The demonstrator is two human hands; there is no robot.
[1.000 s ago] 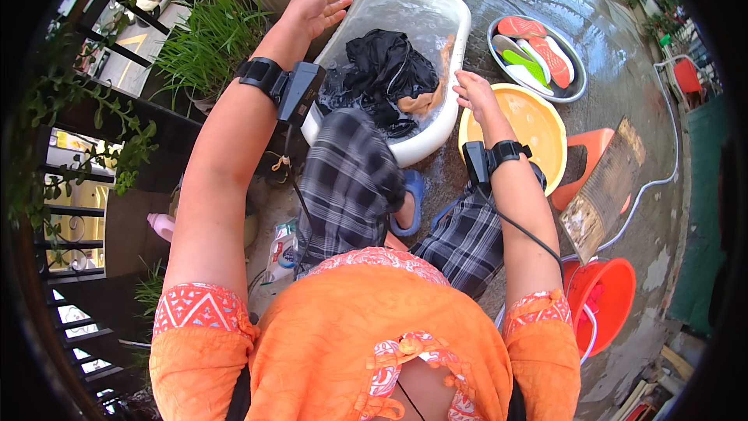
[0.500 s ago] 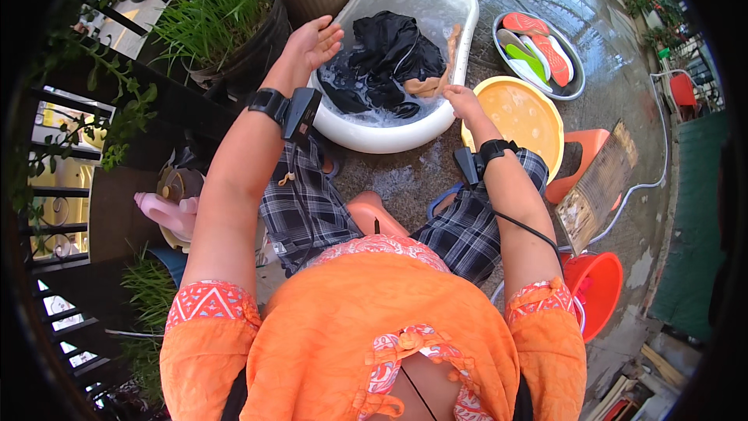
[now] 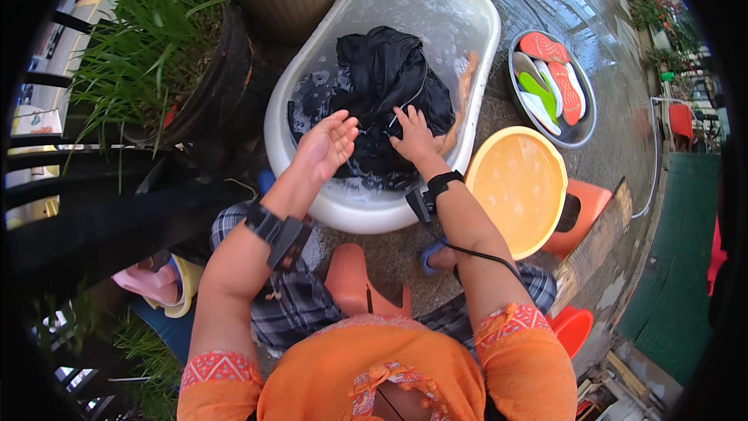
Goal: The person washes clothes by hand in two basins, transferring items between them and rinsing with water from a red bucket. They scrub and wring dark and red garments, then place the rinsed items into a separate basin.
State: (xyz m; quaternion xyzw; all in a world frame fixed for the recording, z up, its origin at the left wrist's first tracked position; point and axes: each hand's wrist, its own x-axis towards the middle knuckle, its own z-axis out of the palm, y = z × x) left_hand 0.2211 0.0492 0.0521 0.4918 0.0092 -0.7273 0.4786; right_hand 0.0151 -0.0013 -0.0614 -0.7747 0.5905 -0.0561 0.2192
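A white oval tub (image 3: 483, 23) holds soapy water and a heap of wet black clothing (image 3: 389, 86). My right hand (image 3: 413, 134) rests on the black cloth with its fingers pressed into it. My left hand (image 3: 327, 143) hovers just beside it over the tub's near edge, palm turned up, fingers apart and holding nothing. A wooden scrubbing brush (image 3: 460, 101) lies against the tub's right wall, next to my right hand. Both wrists wear black bands.
A yellow basin (image 3: 518, 187) of water stands right of the tub, an orange stool (image 3: 584, 210) behind it. A grey basin with flip-flops (image 3: 553, 86) lies farther right. A potted grass plant (image 3: 156, 54) stands left. An orange stool (image 3: 354, 284) is under me.
My head has dropped closer to the tub. My left hand moved from the tub's far left rim down to the near edge. My right hand came from the right rim onto the cloth.
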